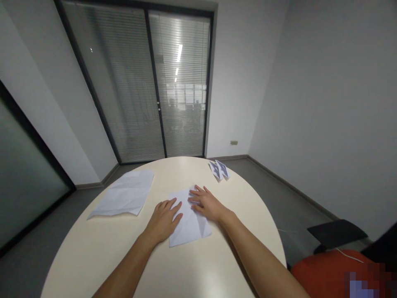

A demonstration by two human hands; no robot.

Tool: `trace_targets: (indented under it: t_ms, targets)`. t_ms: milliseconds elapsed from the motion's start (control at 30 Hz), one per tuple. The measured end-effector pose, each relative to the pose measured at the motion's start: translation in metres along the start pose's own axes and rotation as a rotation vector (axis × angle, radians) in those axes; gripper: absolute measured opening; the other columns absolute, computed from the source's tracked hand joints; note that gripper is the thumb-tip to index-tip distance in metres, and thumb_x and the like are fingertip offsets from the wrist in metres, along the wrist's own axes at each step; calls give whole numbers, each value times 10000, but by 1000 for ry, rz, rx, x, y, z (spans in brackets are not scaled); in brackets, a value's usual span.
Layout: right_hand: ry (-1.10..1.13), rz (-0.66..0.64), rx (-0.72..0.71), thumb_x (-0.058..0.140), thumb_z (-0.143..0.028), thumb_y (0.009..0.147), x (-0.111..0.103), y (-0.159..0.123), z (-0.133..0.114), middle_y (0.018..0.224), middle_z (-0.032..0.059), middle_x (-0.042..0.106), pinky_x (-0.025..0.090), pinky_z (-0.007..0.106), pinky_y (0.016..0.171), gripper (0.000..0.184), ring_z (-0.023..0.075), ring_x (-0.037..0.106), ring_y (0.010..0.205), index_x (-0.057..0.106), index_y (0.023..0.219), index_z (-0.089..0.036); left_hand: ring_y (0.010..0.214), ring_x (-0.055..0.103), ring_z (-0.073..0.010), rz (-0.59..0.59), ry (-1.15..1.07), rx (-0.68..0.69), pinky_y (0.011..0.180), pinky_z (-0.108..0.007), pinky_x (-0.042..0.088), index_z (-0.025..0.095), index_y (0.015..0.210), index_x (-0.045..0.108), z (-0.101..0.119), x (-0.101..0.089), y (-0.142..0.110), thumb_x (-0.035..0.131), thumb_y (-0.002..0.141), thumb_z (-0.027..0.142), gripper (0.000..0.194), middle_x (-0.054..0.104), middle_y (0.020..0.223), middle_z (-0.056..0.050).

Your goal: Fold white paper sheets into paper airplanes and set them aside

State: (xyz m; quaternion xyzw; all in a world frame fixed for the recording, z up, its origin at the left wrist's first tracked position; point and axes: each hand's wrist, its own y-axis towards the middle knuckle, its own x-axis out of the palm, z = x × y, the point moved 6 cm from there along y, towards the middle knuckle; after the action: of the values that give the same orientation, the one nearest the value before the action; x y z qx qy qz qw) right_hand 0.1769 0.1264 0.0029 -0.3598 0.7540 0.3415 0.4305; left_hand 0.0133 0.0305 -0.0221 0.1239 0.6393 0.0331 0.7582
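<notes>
A white sheet of paper (187,225) with fold creases lies on the round cream table (93,252) in front of me. My left hand (163,219) rests flat on the sheet's left edge, fingers stretched out. My right hand (207,203) lies flat on the upper right part of the sheet, fingers spread and pointing left. Neither hand holds anything.
A larger stack of white paper (124,193) lies to the left on the table. Two small folded paper pieces (219,169) sit near the far right rim. A red chair (328,271) with a black armrest (336,232) stands at right. Glass doors with blinds (149,82) are ahead.
</notes>
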Motion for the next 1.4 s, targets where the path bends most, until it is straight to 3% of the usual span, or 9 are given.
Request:
trace_targets:
  t_ms: [133,300,500,600,700,800,967,1200,1400]
  targets:
    - [-8,24,71,618,-308,893,-12,-8,13,1501,99,503,143,636,1180,331,343,219,1506,720,1203,-257,1341,469,-316,26,-8,-40,1139,-519,301,258,1407,563,-5,-1,-1,438,986,442,476,505,1501,-113]
    - [-48,132,76,535,-199,906,-19,-6,23,1402,72,607,221,603,1178,341,306,368,1449,729,1179,-260,1318,479,-325,47,10,-63,1135,-525,293,239,1397,572,-5,-1,-2,444,978,432,479,523,1479,-129]
    - [52,341,-6,421,-69,869,-17,5,-17,1357,47,640,363,438,1170,488,197,547,1304,689,1240,-239,1302,474,-323,83,13,-64,1125,-512,317,216,1405,559,-1,1,-1,440,973,404,486,527,1469,-134]
    - [142,311,-11,382,-183,968,-1,9,-44,1424,74,586,370,375,1174,450,179,513,1339,590,1367,-191,1281,478,-306,87,8,-65,1093,-490,364,246,1383,575,-1,-1,-1,419,982,389,453,542,1446,-112]
    - [127,165,16,322,-343,1037,27,11,-52,1538,135,448,315,393,1205,526,217,393,1440,430,1494,-107,1264,486,-294,76,-3,-54,1074,-480,390,252,1355,593,-2,0,-1,396,994,372,428,551,1426,-109]
    - [7,6,89,356,-399,1028,47,10,-35,1594,169,331,224,503,1226,586,305,266,1496,381,1523,-87,1290,475,-293,81,-8,-44,1098,-476,382,206,1398,548,-4,3,0,394,999,386,464,550,1423,-132]
    - [-70,-46,207,353,-439,1025,42,6,-1,1609,206,267,195,493,1228,659,338,187,1514,326,1538,-28,1337,447,-292,61,-3,-46,1142,-459,350,169,1413,542,-6,4,0,425,992,389,490,527,1453,-141]
    - [-180,63,341,405,-384,1026,22,-1,15,1626,185,236,127,589,1207,528,363,176,1514,448,1486,-129,1419,376,-318,-33,-59,5,1177,-499,294,248,1457,511,-7,-2,-5,529,938,483,570,445,1541,-119]
    - [-215,190,348,550,-261,963,6,1,22,1601,175,321,176,582,1203,372,359,229,1500,625,1309,-146,1512,242,-270,-163,-113,105,1235,-486,183,245,1531,382,0,6,-6,503,946,526,661,284,1631,-80]
